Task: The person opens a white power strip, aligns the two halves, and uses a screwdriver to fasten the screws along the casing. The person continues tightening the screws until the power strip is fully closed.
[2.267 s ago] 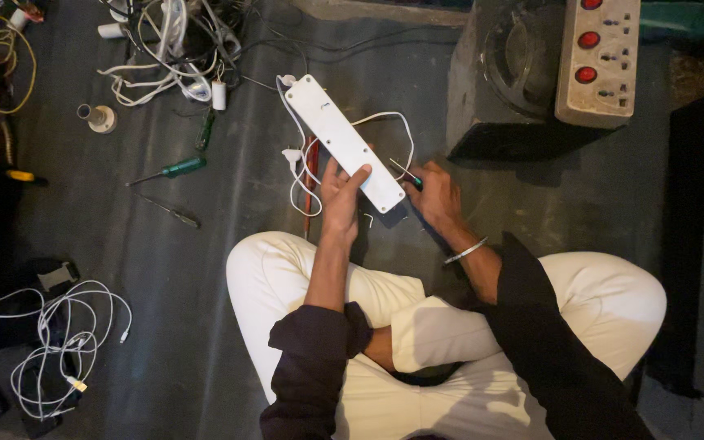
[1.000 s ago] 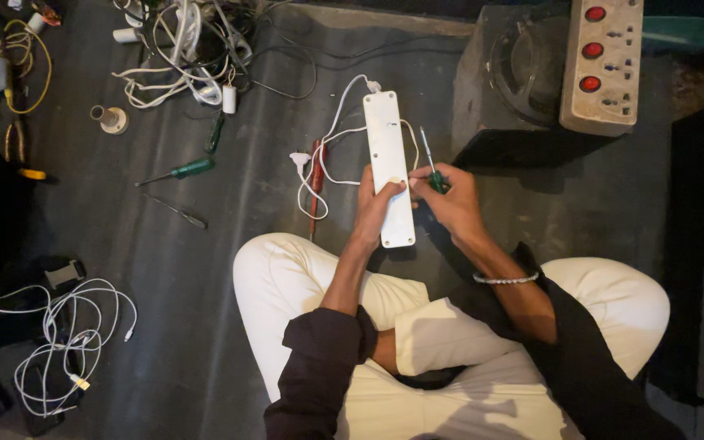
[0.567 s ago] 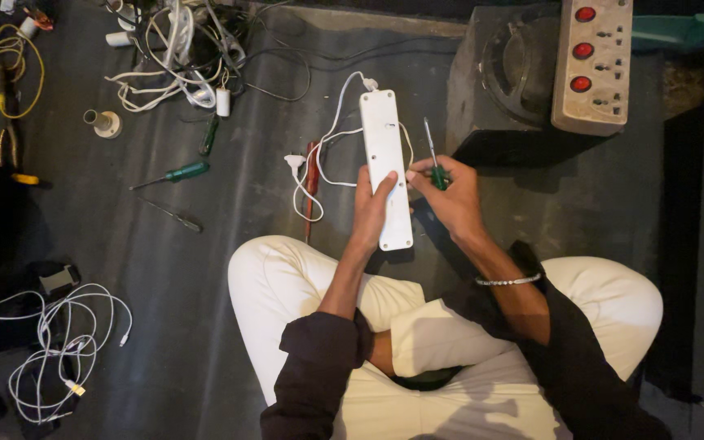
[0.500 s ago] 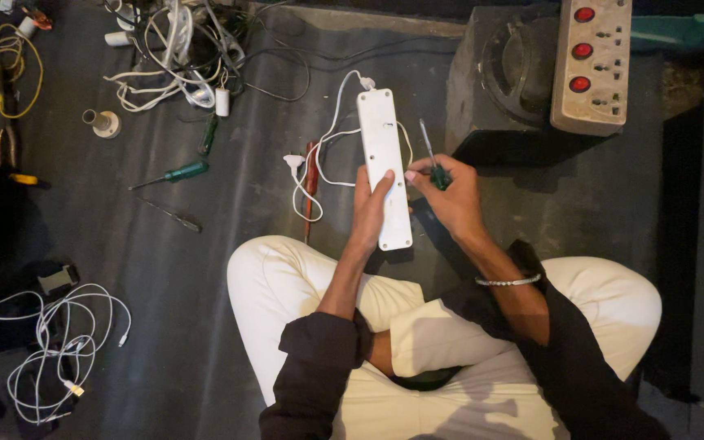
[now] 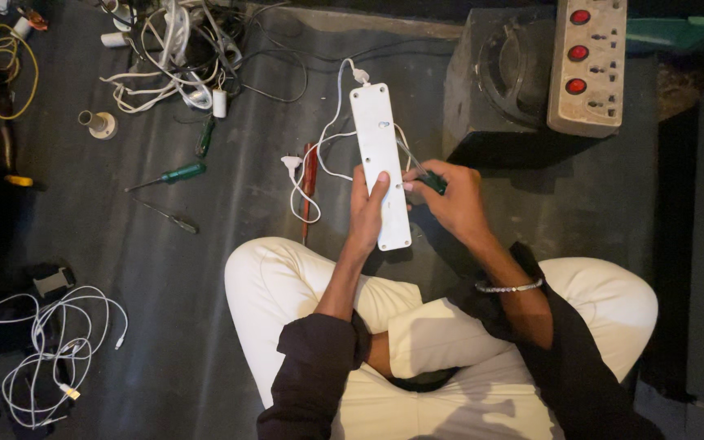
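- Power strip (image 5: pixel 380 163), white and long, lies face down over the dark floor (image 5: pixel 205 261), its long axis running away from the person's knees toward the black box (image 5: pixel 499 90) ahead.
- Left hand (image 5: pixel 366 208) wraps the strip's near end, fingers closed on its left edge, thumb on its back.
- Right hand (image 5: pixel 450 200) sits just right of the strip, closed around a green-handled screwdriver (image 5: pixel 421 173) whose shaft slants up-left to the strip's right edge.
- Screwdriver tip and any screw it meets are too small to make out.
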